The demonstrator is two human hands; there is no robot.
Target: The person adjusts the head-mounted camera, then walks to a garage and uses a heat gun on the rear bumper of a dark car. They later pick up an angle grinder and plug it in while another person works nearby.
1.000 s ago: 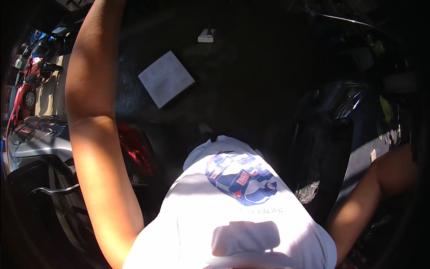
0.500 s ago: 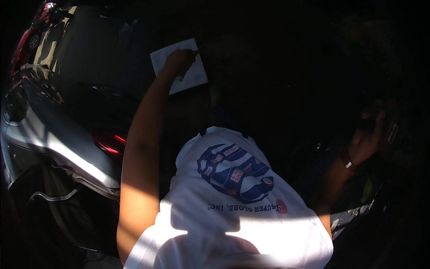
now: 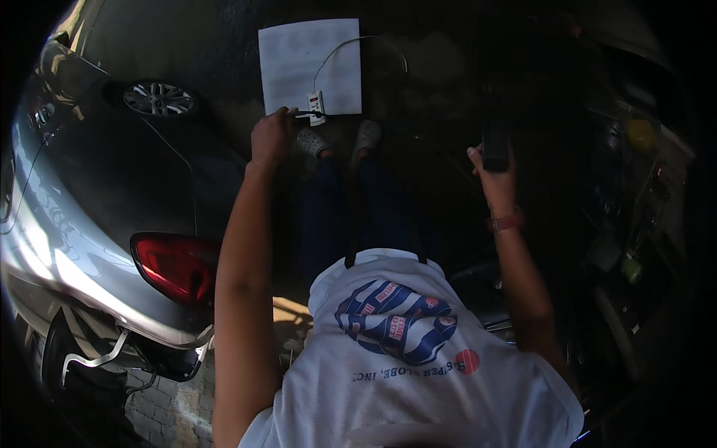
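Down low, our right hand [image 3: 494, 166] clasps dark device [image 3: 495, 149], right of white sheet [image 3: 310, 66]. Our left hand [image 3: 271, 136] pinches thin cable just below sheet; small white box [image 3: 317, 107] on sheet's lower edge.

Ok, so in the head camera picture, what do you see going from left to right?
Silver car → red tail light → left hand → small white device on the white sheet → right hand holding a dark object → yellow thing.

A garage or driveway: parked silver car [image 3: 89, 246] on brick paving [image 3: 172, 407].
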